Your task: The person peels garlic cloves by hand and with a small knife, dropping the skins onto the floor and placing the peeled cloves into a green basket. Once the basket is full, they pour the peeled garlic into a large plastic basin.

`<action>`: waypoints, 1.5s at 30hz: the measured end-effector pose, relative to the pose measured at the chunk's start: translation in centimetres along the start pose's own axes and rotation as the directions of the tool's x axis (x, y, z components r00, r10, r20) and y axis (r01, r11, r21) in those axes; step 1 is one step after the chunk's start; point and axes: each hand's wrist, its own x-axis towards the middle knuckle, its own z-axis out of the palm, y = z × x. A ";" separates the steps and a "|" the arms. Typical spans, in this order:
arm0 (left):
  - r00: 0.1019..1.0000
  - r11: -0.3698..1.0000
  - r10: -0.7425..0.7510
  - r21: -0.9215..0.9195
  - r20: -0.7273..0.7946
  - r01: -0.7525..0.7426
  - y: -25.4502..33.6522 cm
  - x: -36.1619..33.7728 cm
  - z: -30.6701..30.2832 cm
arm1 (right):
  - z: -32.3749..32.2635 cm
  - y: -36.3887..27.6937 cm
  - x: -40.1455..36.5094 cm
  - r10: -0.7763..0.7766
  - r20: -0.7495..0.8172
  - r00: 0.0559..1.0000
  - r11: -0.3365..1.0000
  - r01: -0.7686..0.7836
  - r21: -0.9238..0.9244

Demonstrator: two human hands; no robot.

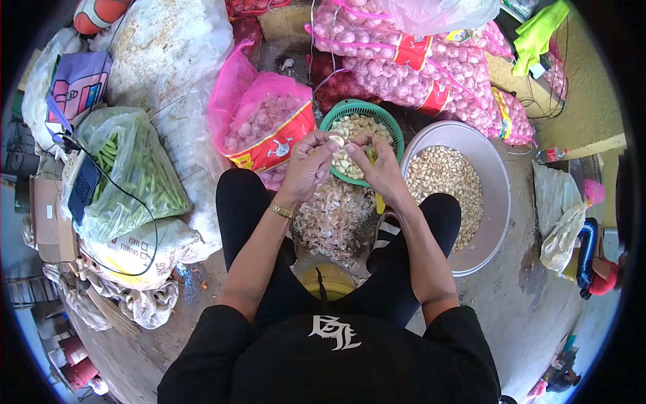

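Note:
A pale garlic clove (336, 141) is pinched in the fingers of my left hand (307, 163), above the near part of a green basket (398, 145) that holds peeled cloves. Close beside it on the right, my right hand (378, 167) has its thumb and fingers bent towards the clove. Something yellow-green shows behind its fingers, too small to make out. Below both hands lies a heap of garlic skins (330, 219). A large pale basin (498, 209) to the right holds many unpeeled cloves (444, 182).
An open pink mesh bag of garlic (266, 121) stands left of the basket, and stacked full bags (431, 74) lie behind it. At left are a plastic bag of green pods (138, 168) and a white sack (134, 256). My knees flank the skins.

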 end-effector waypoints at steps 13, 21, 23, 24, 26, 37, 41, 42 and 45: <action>0.963 0.963 -0.268 -0.022 0.039 0.269 1.4 -0.3 0.2 | -1.5 -0.5 0.4 -0.078 0.051 0.996 0.996 0.076 0.040; 0.893 0.899 -0.437 0.017 0.107 0.438 1.5 -0.5 -0.2 | -2.7 -1.6 0.0 -0.292 0.137 0.947 0.843 0.322 -0.431; 0.894 0.904 -0.425 0.020 0.139 0.427 1.3 -0.4 -0.5 | -2.6 -1.4 0.1 -0.324 0.126 0.938 0.825 0.345 -0.447; 0.894 0.904 -0.426 0.019 0.138 0.428 1.3 -0.4 -0.3 | -2.6 -1.3 0.1 -0.355 0.117 0.927 0.807 0.367 -0.463; 0.919 0.923 -0.377 -0.030 0.116 0.383 1.3 -0.4 0.0 | -2.4 -1.2 0.0 -0.345 0.120 0.931 0.809 0.360 -0.465; 0.930 0.933 -0.352 -0.038 0.105 0.358 0.6 0.0 -0.8 | -2.0 -1.2 0.4 -0.322 0.092 0.942 0.813 0.325 -0.482; 0.933 0.930 -0.350 -0.091 0.081 0.356 0.0 0.2 -1.0 | -1.6 -0.6 0.3 -0.331 0.087 0.939 0.802 0.329 -0.499; 0.934 0.931 -0.348 -0.089 0.087 0.355 0.1 0.3 -0.6 | -1.5 -0.6 0.4 -0.342 0.070 0.937 0.800 0.329 -0.501; 0.931 0.917 -0.355 -0.161 0.082 0.364 0.0 0.2 -0.1 | -1.3 -0.8 0.5 -0.337 0.043 0.940 0.798 0.310 -0.517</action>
